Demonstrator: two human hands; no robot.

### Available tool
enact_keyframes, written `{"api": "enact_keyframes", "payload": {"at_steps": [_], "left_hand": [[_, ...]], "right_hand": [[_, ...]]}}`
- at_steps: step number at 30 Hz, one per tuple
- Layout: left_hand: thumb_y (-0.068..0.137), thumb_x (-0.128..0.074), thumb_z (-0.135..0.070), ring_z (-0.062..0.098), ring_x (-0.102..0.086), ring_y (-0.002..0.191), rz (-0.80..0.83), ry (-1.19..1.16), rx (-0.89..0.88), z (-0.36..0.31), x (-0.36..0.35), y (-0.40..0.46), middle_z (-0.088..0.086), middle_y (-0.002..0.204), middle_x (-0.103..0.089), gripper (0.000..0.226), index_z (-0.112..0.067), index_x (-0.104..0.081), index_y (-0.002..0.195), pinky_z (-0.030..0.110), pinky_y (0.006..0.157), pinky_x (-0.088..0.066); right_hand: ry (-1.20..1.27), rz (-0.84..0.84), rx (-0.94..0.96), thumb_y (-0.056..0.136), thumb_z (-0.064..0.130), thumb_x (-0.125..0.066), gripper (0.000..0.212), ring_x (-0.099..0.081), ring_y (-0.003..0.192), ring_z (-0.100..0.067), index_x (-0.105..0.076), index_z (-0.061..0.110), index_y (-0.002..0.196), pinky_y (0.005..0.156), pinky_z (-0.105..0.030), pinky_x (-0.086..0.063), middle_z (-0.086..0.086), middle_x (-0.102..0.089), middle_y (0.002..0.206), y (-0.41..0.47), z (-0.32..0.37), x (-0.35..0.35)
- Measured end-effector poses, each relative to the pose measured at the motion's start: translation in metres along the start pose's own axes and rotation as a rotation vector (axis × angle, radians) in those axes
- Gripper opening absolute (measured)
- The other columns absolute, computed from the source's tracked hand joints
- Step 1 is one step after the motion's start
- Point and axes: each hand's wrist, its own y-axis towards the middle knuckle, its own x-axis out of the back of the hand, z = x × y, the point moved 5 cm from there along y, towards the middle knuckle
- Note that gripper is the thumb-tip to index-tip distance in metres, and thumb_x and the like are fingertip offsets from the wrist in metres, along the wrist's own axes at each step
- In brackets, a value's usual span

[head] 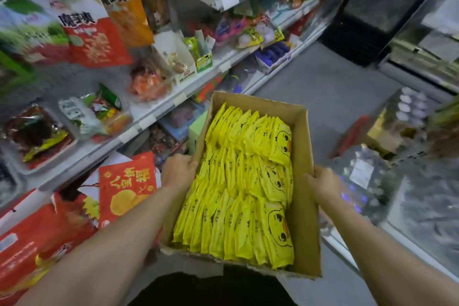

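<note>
An open brown cardboard box hangs in front of me above the floor, held at both long sides. It is packed with several rows of yellow snack packets printed with a duck face, standing on edge. My left hand grips the box's left wall, fingers curled over the rim. At the opposite wall my right hand grips the rim the same way.
Shop shelves full of snack bags run along the left, with red bags and a red carton low down. Shrink-wrapped bottle packs stand at the right. A dark glass-door cooler is ahead. Grey floor lies between.
</note>
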Motion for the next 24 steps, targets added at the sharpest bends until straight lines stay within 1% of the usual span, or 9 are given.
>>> {"api": "enact_keyframes", "payload": {"at_steps": [2,6,9,12,14,17,19,21,24], "left_hand": [[0.074,-0.046,-0.04,0.034,-0.066,0.072,-0.006,-0.024,0.023,-0.007,-0.007,0.032,0.017,0.071,-0.068,0.038,-0.01,-0.07,0.076,0.039,0.061,-0.05],[0.074,-0.048,-0.038,0.032,-0.067,0.075,-0.011,-0.038,0.093,-0.016,-0.018,0.091,0.016,0.078,-0.071,0.037,-0.016,-0.074,0.088,0.036,0.062,-0.048],[0.076,-0.05,-0.036,0.033,-0.067,0.074,-0.003,-0.042,0.13,-0.025,-0.025,0.129,0.018,0.078,-0.07,0.034,-0.016,-0.074,0.088,0.038,0.065,-0.051],[0.08,-0.056,-0.029,0.039,-0.066,0.077,0.016,0.006,0.144,-0.029,-0.035,0.173,0.025,0.082,-0.067,0.027,-0.009,-0.072,0.088,0.042,0.068,-0.052],[0.081,-0.056,-0.029,0.04,-0.065,0.081,0.043,0.028,0.147,-0.029,-0.044,0.205,0.026,0.084,-0.066,0.026,-0.009,-0.072,0.087,0.042,0.069,-0.053],[0.08,-0.054,-0.03,0.038,-0.064,0.078,0.094,0.026,0.137,-0.03,-0.057,0.254,0.024,0.076,-0.063,0.026,-0.007,-0.068,0.079,0.04,0.065,-0.051],[0.083,-0.054,-0.028,0.038,-0.065,0.082,0.123,0.035,0.111,-0.033,-0.064,0.286,0.024,0.081,-0.066,0.027,-0.006,-0.07,0.083,0.039,0.067,-0.051],[0.086,-0.059,-0.024,0.039,-0.065,0.084,0.134,0.041,0.071,-0.036,-0.07,0.315,0.025,0.085,-0.068,0.022,-0.006,-0.072,0.086,0.039,0.069,-0.05],[0.087,-0.061,-0.022,0.039,-0.066,0.086,0.15,0.049,0.027,-0.038,-0.077,0.353,0.024,0.087,-0.068,0.018,-0.01,-0.073,0.091,0.04,0.069,-0.051]], "right_hand": [[0.001,0.037,0.004,0.083,0.015,-0.056,0.013,-0.062,0.071,-0.033,-0.059,0.008,0.072,0.061,-0.036,-0.049,-0.012,-0.066,0.07,0.045,0.012,-0.007],[-0.049,0.067,-0.025,0.086,0.018,-0.057,0.017,-0.063,0.077,-0.038,-0.055,0.01,0.071,0.065,-0.038,-0.047,-0.019,-0.066,0.078,0.116,0.035,-0.019],[-0.07,0.064,-0.035,0.087,0.02,-0.057,0.015,-0.063,0.081,-0.04,-0.061,0.006,0.083,0.07,-0.041,-0.05,-0.021,-0.067,0.083,0.155,0.053,-0.025],[-0.077,0.075,-0.062,0.09,0.019,-0.056,0.015,-0.062,0.082,-0.038,-0.061,0.006,0.083,0.066,-0.037,-0.046,-0.021,-0.067,0.084,0.192,0.067,-0.037],[-0.078,0.078,-0.075,0.09,0.017,-0.055,0.013,-0.062,0.085,-0.041,-0.062,0.008,0.084,0.066,-0.036,-0.042,-0.023,-0.067,0.087,0.215,0.073,-0.048],[-0.075,0.067,-0.115,0.092,0.017,-0.055,0.015,-0.062,0.091,-0.044,-0.065,0.006,0.093,0.069,-0.038,-0.04,-0.027,-0.067,0.095,0.243,0.082,-0.063],[-0.074,0.058,-0.141,0.092,0.016,-0.054,0.016,-0.062,0.089,-0.044,-0.064,0.005,0.095,0.07,-0.039,-0.043,-0.027,-0.067,0.094,0.259,0.086,-0.072],[-0.065,0.05,-0.163,0.093,0.016,-0.053,0.018,-0.062,0.083,-0.041,-0.064,0.005,0.1,0.069,-0.041,-0.045,-0.025,-0.066,0.089,0.272,0.092,-0.081],[-0.044,0.022,-0.211,0.094,0.014,-0.052,0.019,-0.059,0.078,-0.037,-0.065,0.009,0.107,0.066,-0.035,-0.039,-0.02,-0.062,0.083,0.286,0.098,-0.096]]}}
